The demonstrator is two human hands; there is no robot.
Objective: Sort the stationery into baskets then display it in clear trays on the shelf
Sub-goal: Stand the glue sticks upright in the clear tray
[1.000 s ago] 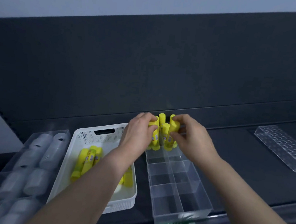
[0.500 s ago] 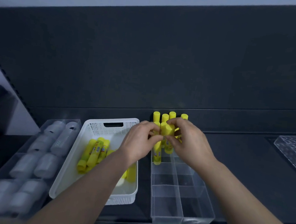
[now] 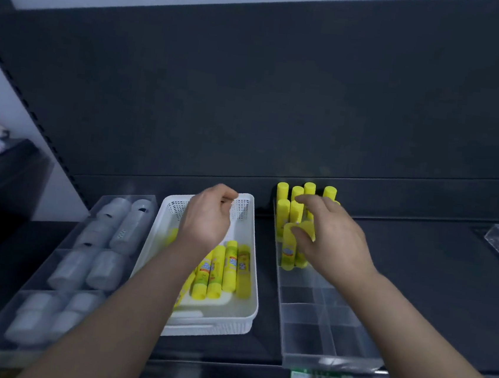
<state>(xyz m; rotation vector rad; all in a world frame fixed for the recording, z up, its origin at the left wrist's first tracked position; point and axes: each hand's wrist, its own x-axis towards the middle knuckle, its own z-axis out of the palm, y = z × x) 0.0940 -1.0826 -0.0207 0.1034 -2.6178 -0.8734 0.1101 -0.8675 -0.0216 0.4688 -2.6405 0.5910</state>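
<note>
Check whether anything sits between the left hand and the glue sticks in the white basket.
Nothing visible does. The left hand hangs above the open white basket, and the glue sticks lie uncovered just below it, toward the near end.

On the dark metal shelf (image 3: pixel 437 264), the white plastic basket (image 3: pixel 247 311) sits mid-left with loose yellow glue sticks (image 3: pixel 229 266) lying in it. The clear divided plastic tray (image 3: pixel 331 362) is just right of it, with upright yellow glue sticks (image 3: pixel 282 192) in its far compartments. Left of the basket there's a clear plastic bin (image 3: pixel 153 201) holding white rolls (image 3: pixel 120 230).
</note>
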